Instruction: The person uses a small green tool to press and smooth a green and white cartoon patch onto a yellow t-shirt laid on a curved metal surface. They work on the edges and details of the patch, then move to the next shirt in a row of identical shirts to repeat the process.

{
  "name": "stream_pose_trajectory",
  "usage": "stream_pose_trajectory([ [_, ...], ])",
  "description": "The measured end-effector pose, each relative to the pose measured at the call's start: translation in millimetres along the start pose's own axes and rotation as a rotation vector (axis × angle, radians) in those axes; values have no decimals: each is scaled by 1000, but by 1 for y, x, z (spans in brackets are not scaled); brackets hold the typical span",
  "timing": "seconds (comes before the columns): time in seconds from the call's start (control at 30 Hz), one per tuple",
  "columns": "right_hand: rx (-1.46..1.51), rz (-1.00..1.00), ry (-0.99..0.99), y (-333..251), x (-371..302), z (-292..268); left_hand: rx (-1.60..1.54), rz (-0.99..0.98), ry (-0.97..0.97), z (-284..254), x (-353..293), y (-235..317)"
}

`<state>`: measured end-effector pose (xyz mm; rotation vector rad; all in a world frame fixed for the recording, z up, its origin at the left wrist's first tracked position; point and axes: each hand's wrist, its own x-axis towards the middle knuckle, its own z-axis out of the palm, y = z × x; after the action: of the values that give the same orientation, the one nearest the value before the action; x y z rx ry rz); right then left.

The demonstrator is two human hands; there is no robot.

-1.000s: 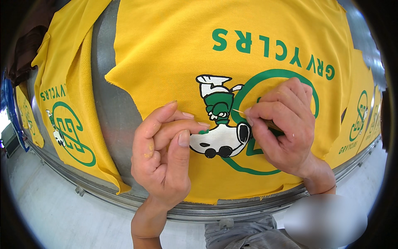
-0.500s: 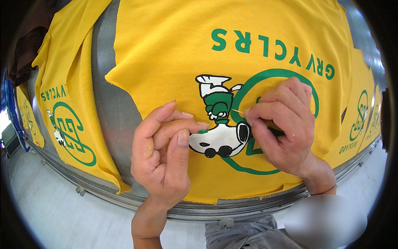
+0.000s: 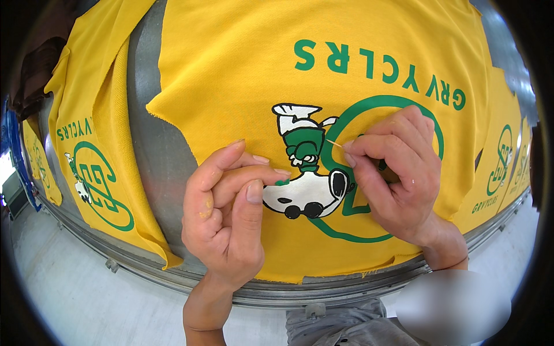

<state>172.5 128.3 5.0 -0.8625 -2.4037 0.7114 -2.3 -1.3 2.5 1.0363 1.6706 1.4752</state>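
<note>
Pinched between thumb and forefinger, a thin pale toothpick-like stick (image 3: 334, 143) sticks out of my right hand (image 3: 401, 173). Its tip is at the green ring printed beside a cartoon dog (image 3: 300, 190) on a yellow fabric piece (image 3: 231, 63). My left hand (image 3: 225, 216) hovers over the dog's head, fingers loosely curled and holding nothing. A dab of green paint (image 3: 282, 183) sits on its fingertip, and yellowish smears show on the fingers. My right hand hides part of the green print.
Another yellow printed piece (image 3: 115, 167) lies to the left, its edge folded over, with a grey table strip (image 3: 153, 127) between. More printed yellow pieces (image 3: 496, 150) lie at right. A metal rail (image 3: 277, 295) runs along the near edge. Dark cloth (image 3: 43, 69) lies far left.
The stick's tip has shifted upward along the green ring, its angle steeper, and my right fingers have moved slightly with it. My left hand stays where it was.
</note>
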Motion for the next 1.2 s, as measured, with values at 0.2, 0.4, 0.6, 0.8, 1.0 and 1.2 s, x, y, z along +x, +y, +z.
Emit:
stream_pose_trajectory([
  [0.2,48,-37,-73,-2,4,-8,11,7,-2,-1,0,-1],
  [0.4,268,12,-23,2,-7,-11,94,-24,-2,2,-1,3],
  [0.6,545,201,98,10,-9,-25,58,-2,-5,4,-2,2],
  [0.8,438,-23,45,-4,-10,-11,52,60,-34,4,-4,-4],
  [1.0,353,-125,5,-8,-13,3,65,84,-34,6,-3,-5],
  [1.2,314,-127,-31,-9,-11,4,74,98,-24,7,-3,-8],
])
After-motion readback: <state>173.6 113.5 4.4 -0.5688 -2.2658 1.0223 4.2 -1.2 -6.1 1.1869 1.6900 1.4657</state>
